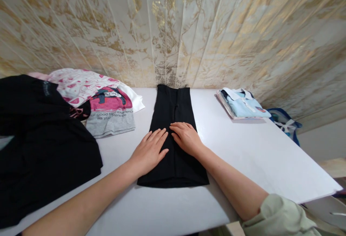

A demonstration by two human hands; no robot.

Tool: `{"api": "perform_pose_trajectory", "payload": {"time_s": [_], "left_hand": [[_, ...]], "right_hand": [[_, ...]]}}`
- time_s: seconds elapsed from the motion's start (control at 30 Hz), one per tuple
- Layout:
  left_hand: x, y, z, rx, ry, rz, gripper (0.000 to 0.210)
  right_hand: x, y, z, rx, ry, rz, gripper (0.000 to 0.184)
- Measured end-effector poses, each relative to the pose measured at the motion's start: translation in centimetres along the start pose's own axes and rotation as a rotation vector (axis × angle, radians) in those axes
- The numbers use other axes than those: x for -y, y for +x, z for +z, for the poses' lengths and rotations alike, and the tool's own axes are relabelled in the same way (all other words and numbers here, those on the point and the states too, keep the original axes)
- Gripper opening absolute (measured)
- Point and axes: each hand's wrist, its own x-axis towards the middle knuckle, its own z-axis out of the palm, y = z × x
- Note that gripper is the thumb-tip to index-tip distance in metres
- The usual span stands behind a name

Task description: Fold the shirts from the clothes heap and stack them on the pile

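A black folded garment lies lengthwise on the white table, its wide end towards me and its narrow end near the wall. Whether it is trousers or a skirt I cannot tell. My left hand rests flat on its left half, fingers stretched out and thumb apart. On the right half lies my right hand, palm down, with its fingers extended and slightly bent. Neither hand grips the cloth; both press on its upper face, the fingertips close to each other near the middle.
At the left is a loose heap with black clothing, a grey printed T-shirt and a white-and-pink patterned garment. A folded stack with a light blue collared shirt sits back right. Beyond the right edge is a blue-trimmed bag. A patterned wall rises behind.
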Motion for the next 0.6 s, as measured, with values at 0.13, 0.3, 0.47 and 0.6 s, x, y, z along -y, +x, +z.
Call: {"api": "perform_pose_trajectory", "payload": {"time_s": [0.13, 0.3, 0.47, 0.6], "left_hand": [[0.3, 0.4, -0.9, 0.043, -0.033, -0.039, 0.041], [1.7, 5.5, -1.7, -0.037, -0.087, -0.03, 0.039], [3.3, 11.6, 1.1, -0.028, -0.084, -0.008, 0.045], [4.0, 12.5, 3.1, -0.04, -0.045, -0.045, 0.05]], "right_hand": [[0.0, 0.2, 0.0, -0.023, 0.019, 0.051, 0.027], [0.0, 0.4, -0.2, -0.002, 0.01, 0.073, 0.025], [-0.3, 0.3, -0.1, -0.003, 0.054, 0.048, 0.027], [-1.3, -0.1, 0.6, -0.105, 0.097, 0.087, 0.035]]}}
